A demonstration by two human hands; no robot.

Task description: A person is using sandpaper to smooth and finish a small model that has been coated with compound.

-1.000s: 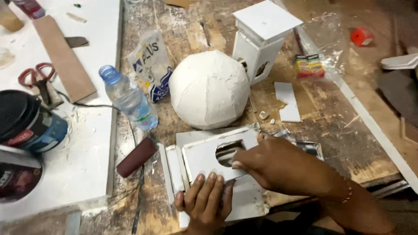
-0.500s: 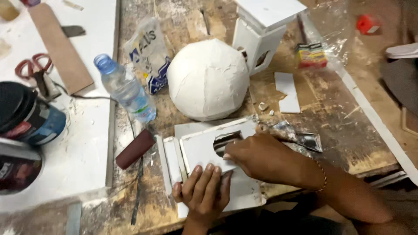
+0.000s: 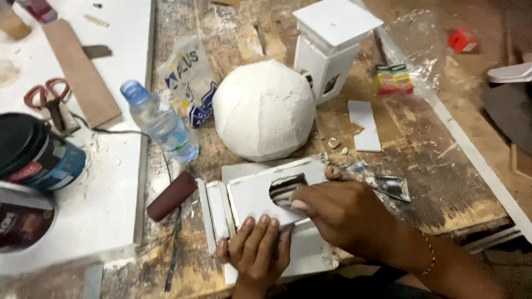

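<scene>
Steadily, near the workbench's front edge, the left hand presses flat with fingers together on the white panel, while the right hand, curled, should work its arched opening gently.

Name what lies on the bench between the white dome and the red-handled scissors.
In the head view, a clear plastic water bottle lies between the white dome and the scissors.

Under both hands, the flat white panel with an arched cut-out looks like matt foam board, smooth-faced. Beyond the hands, the white dome has a rough, chalky plaster-like skin, and the bottle to the left hand's far side is clear glossy plastic. The workbench beside the right hand is worn, scuffed, dusty wood.
</scene>
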